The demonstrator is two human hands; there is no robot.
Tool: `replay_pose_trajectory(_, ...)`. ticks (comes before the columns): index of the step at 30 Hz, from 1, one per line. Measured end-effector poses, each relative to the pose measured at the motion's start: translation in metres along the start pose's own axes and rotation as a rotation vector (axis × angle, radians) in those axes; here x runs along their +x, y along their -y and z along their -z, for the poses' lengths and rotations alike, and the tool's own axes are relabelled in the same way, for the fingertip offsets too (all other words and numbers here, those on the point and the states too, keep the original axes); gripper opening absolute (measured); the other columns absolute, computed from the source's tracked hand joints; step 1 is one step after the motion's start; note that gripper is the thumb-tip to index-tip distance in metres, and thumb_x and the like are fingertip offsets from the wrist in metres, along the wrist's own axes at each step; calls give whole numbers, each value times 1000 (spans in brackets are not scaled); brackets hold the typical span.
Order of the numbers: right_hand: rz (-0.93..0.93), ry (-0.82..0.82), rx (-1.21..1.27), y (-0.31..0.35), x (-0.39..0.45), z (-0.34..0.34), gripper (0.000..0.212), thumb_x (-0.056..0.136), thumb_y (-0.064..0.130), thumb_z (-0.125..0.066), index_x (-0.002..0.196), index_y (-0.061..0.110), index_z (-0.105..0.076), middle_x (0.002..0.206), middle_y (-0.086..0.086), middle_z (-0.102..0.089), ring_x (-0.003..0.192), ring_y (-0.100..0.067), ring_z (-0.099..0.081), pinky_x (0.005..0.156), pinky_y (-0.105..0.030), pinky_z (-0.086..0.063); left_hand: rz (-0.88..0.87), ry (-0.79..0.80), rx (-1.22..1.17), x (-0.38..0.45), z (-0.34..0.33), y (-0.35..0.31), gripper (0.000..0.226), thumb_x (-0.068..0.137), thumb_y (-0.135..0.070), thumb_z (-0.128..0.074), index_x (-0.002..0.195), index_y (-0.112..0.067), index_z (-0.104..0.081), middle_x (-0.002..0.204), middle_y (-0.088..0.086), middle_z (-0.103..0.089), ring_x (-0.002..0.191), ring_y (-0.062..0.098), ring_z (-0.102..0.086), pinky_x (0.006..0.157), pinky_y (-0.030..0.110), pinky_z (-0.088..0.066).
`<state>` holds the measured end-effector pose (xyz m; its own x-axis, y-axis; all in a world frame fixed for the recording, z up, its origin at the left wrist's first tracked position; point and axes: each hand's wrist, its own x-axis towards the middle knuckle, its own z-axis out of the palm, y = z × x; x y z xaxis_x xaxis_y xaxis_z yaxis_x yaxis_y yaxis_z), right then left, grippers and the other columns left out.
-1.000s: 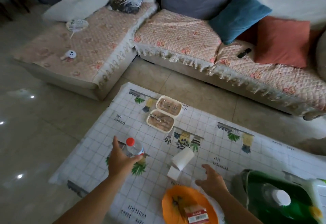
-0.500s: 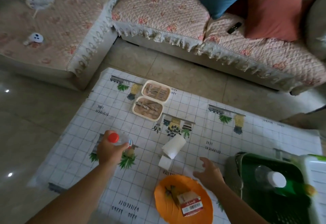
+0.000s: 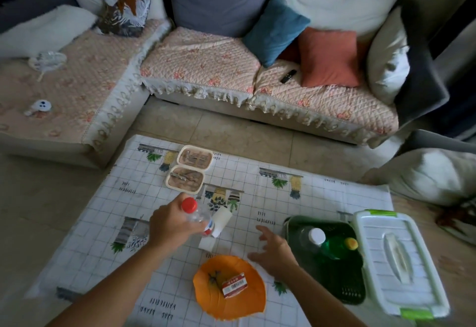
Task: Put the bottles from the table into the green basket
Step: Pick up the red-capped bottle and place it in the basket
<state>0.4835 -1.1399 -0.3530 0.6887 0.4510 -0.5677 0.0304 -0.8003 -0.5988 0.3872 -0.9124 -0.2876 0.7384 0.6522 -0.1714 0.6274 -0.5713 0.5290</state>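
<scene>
My left hand [image 3: 171, 225] grips a clear bottle with a red cap [image 3: 197, 214] and holds it above the middle of the table [image 3: 322, 197], tilted to the right. The green basket [image 3: 347, 288] stands at the table's right side. Two bottles lie inside it, a clear one with a white cap [image 3: 313, 236] and a green one with a yellow cap [image 3: 337, 246]. My right hand [image 3: 274, 250] hovers open just left of the basket, holding nothing.
An orange plate [image 3: 206, 290] with a small red box [image 3: 235, 285] sits near the front edge. A white roll [image 3: 221, 219] and an open case of small tools [image 3: 190, 169] lie mid-table. A white lidded box [image 3: 396, 259] stands right of the basket. A sofa lies beyond.
My left hand has lifted the red-capped bottle off the table and carried it right, toward the middle. My right hand stays open beside the basket.
</scene>
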Motion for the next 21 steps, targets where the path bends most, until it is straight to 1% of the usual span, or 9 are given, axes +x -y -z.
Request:
replay_pose_trajectory(2,38,-23,32,2,-22,15,77,74,37,-80,138,37,-37,126,4,-55,106,-14,-56,85,-30,-56,-49,39,16,-17,0,-34,46,59,-58,-80,88,-33,-54,67,-11,-63,59,2,-62,54,23,-55)
replay_pose_trajectory(4,81,-45,53,1,-44,32,79,72,38,-81,138,37,-37,124,6,-55,104,-11,-56,84,-26,-55,-68,57,14,-35,-4,-64,49,58,-61,-79,90,-33,-55,70,-12,-64,63,0,-62,58,22,-55)
replay_pose_trajectory(6,122,-66,61,-4,-64,49,82,70,40,-82,137,39,-35,126,8,-54,107,-10,-55,85,-24,-53,-109,84,22,-53,-11,-93,52,56,-61,-80,92,-33,-56,73,-14,-64,66,-1,-61,60,19,-52)
replay_pose_trajectory(9,189,-102,59,-18,-86,72,91,63,43,-84,139,41,-33,131,10,-53,117,-13,-53,96,-31,-51,-193,145,19,-77,-23,-136,49,56,-56,-83,89,-37,-52,72,-19,-58,69,-3,-58,59,11,-43)
replay_pose_trajectory(11,238,-139,41,-29,-95,85,90,61,50,-83,137,40,-35,129,12,-57,117,-11,-54,98,-31,-49,-226,194,-3,-89,-34,-161,48,56,-54,-84,87,-39,-51,73,-20,-58,74,0,-61,61,11,-44)
replay_pose_trajectory(13,270,-178,21,-42,-101,95,82,57,62,-77,128,41,-41,118,16,-63,105,-4,-59,92,-30,-53,-265,233,6,-97,-48,-182,49,53,-57,-83,86,-37,-54,77,-19,-62,76,2,-62,69,18,-52)
replay_pose_trajectory(15,262,-209,30,-58,-106,106,77,54,69,-72,120,38,-47,103,17,-67,90,0,-62,82,-27,-57,-299,266,18,-104,-62,-198,49,50,-60,-82,83,-36,-55,77,-18,-63,75,1,-61,73,22,-55)
replay_pose_trajectory(18,254,-282,12,-80,-117,126,58,58,61,-72,106,34,-53,87,14,-68,75,0,-64,70,-21,-56,-351,327,-27,-111,-85,-215,53,45,-62,-79,86,-34,-58,79,-16,-67,76,1,-63,74,27,-58)
replay_pose_trajectory(21,277,-385,-4,-99,-124,135,51,60,52,-73,100,29,-53,84,10,-68,71,-7,-63,65,-25,-55,-361,380,-56,-120,-100,-228,58,48,-56,-84,97,-35,-59,89,-15,-68,84,5,-63,79,28,-57)
